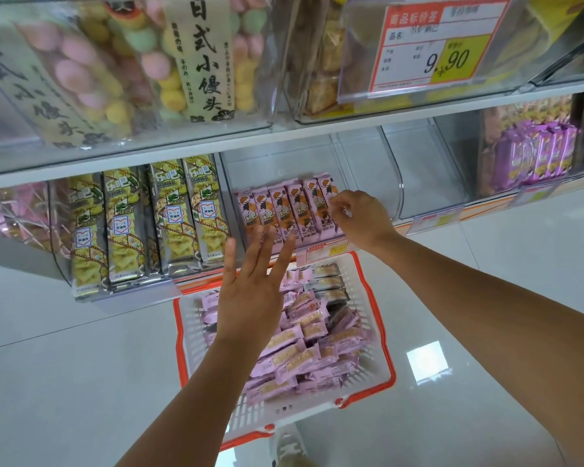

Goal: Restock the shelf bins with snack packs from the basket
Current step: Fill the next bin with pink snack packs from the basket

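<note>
At the lower shelf, the right hand [361,219] was curled on the rightmost of the long pink-and-orange, cartoon-printed snack packs [285,210]. The left hand [252,291] was held flat, fingers spread, at their near ends. The packs were ranged side by side in a clear plastic bin [361,163], long axes front to back.

Basket [368,318]: left hand [250,294] is covering some pink packs [300,352].
Right hand [361,217]: fingertips are curling against the orange packs [284,207]; grip unclear.
Price tag [439,42]: small print is blurring.
Shoe [289,446]: bottom edge is cutting it off.
</note>
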